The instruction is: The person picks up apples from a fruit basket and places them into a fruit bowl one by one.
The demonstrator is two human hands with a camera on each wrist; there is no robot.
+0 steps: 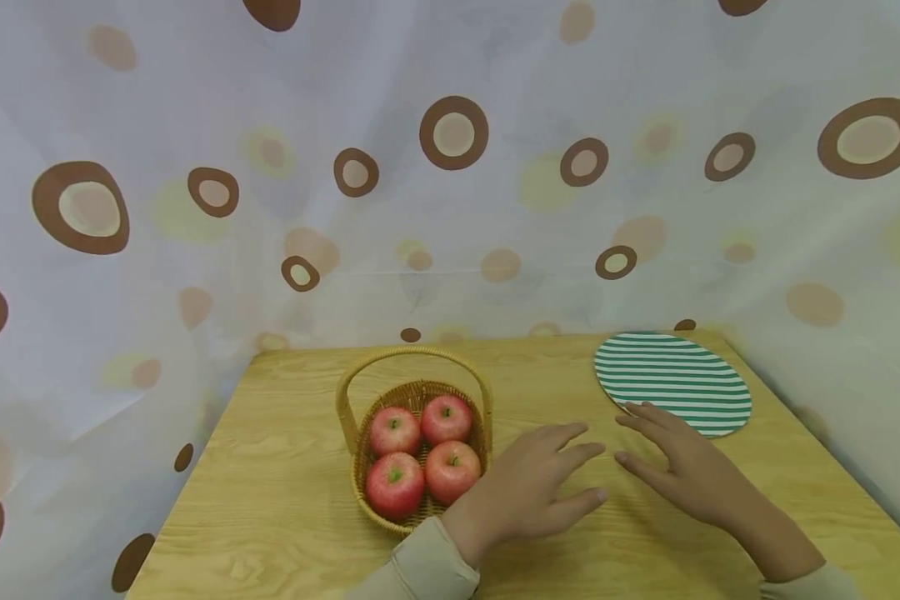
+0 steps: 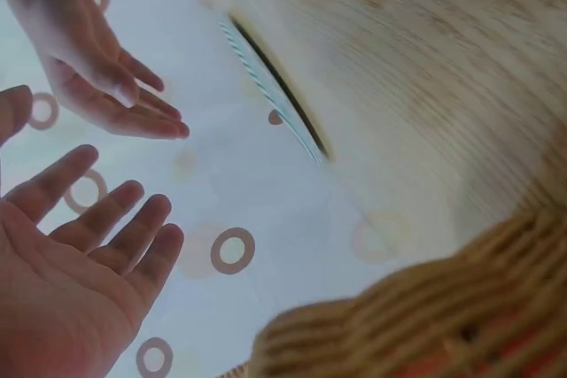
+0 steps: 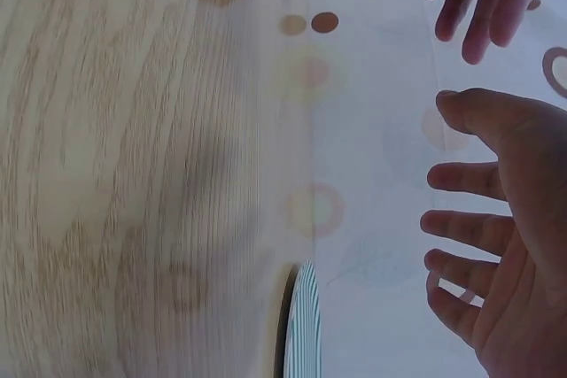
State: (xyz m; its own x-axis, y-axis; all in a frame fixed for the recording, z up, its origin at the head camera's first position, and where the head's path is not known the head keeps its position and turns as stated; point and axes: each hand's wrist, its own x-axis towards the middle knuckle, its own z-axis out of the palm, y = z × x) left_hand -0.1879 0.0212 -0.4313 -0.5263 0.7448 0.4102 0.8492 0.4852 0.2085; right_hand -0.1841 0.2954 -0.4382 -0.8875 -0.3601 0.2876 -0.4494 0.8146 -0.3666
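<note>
Several red apples (image 1: 395,485) sit inside a woven basket (image 1: 420,391) with an arched handle, left of the middle on the wooden table. My left hand (image 1: 536,483) is just right of that basket, its wrist overlapping the basket's front right edge in the head view. Facing it, my right hand (image 1: 682,467) hovers in front of a round green-and-white striped mat (image 1: 675,379). Both hands have loosely spread fingers, with a gap between them and nothing held. From the left wrist, the left palm (image 2: 71,298) shows bare; the right wrist view shows the right hand (image 3: 523,210) likewise.
The wooden table (image 1: 270,500) meets a hanging sheet (image 1: 390,225) printed with brown circles at its back and sides. At the back right the striped mat lies flat, close to the table's edge. The basket's handle stands upright above the apples.
</note>
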